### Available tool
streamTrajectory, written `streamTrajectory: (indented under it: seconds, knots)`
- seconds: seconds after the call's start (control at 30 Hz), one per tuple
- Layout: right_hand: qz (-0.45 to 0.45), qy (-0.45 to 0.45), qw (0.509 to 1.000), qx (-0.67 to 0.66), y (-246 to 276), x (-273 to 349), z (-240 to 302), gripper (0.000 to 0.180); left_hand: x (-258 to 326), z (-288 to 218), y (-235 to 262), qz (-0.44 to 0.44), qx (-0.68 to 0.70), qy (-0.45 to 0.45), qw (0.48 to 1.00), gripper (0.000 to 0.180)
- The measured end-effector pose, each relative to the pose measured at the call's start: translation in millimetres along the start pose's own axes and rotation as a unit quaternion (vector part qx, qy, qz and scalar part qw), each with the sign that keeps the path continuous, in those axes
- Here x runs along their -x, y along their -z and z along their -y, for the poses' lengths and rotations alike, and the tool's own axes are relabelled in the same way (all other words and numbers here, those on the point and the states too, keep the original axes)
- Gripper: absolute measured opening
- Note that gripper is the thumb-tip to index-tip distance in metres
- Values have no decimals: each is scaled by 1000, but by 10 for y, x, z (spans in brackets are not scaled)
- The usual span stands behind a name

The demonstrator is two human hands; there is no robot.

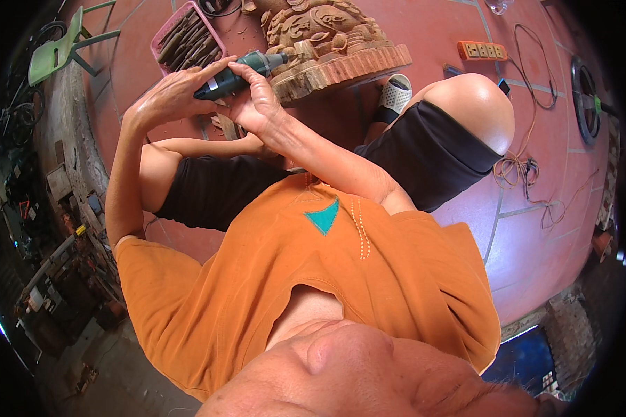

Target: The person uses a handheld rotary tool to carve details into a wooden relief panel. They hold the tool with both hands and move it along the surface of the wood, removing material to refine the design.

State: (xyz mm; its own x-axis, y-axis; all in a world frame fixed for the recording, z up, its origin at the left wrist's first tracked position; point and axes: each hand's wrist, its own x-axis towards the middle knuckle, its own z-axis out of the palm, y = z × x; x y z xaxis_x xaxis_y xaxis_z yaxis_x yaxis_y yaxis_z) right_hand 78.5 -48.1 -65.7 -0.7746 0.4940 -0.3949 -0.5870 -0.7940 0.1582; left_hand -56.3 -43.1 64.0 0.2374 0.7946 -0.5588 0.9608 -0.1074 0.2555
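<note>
Both my hands are around a dark green handheld power tool, apparently a rotary grinder [231, 82], held nearly level. My left hand [176, 90] reaches over its rear part, with fingertips near its upper side. Closed against the tool from below and beside is my right hand [256, 104], its thumb along the body. The tool's narrow front end points right, at the carved wooden piece [330, 35] with its thick, rough base. Whether the tip touches the wood I cannot tell.
Left of the carving stands a pink basket [154, 47] of wood-handled tools. A green chair [52, 57] is at the far left. An orange power strip [481, 51] and loose cables [518, 169] lie on the red tiles at right. My sandalled foot [395, 95] is beside the carving.
</note>
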Motion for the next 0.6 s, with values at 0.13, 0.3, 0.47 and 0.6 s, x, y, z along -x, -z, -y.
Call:
streamTrajectory:
  seconds: [0.13,0.3,0.47,0.6]
  knots:
    - [0,-5,1000,-11,29,-16,-30,37,-4,21,-11,5,8,-16,1000,90]
    - [-10,-14,999,-31,76,25,-42,32,-1,20,-54,4,0,-31,1000,91]
    - [4,2,1000,1,-38,93,-15,38,37,19,-17,0,-10,-8,1000,88]
    - [28,13,1000,-4,-163,158,26,28,97,-64,50,-41,-2,-16,999,90]
